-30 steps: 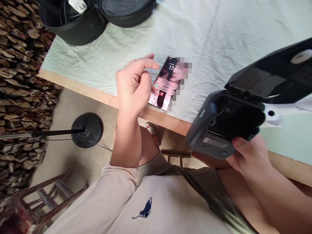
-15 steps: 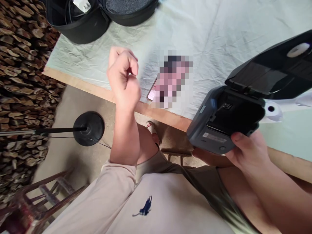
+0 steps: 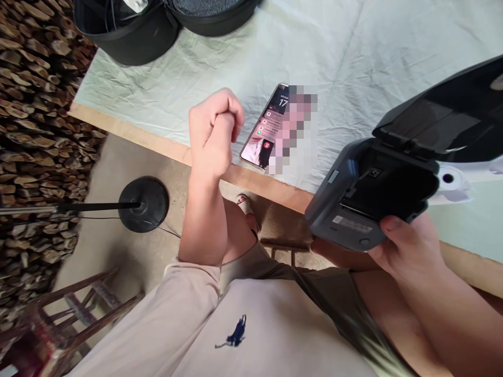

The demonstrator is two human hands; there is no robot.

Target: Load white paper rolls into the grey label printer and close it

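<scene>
Head view: dark device (image 3: 365, 201) is in the right hand (image 3: 412, 246), over the front wooden edge (image 3: 275, 188) of the surface (image 3: 349, 89); height above it can't be judged. Right thumb presses the near right corner, other fingers mostly hidden underneath, grip firm around the body. Device's hollow compartment faces up toward the camera; lid (image 3: 451, 115) stands open from the hinge at the far side, its long axis slanting up and right to the frame's edge. Body's own long axis is hard to call, foreshortened. Left hand (image 3: 214, 133) hangs by the same edge, fingers curled narrow toward the palm. Just right of it, phone (image 3: 261, 128) lies screen up, partly pixelated, long axis running lower left to upper right, top end pointing away from the person, bottom end close to the edge. Wrinkled cloth stretches between phone and device, and beyond both. Edge strip slopes down left to right. White paper roll (image 3: 457, 180) sits behind the device, right side. Black case (image 3: 133, 39) is well apart at far left. Below the edge: round stand base (image 3: 143, 204) on the floor, wooden stool (image 3: 84, 309) lower left.
</scene>
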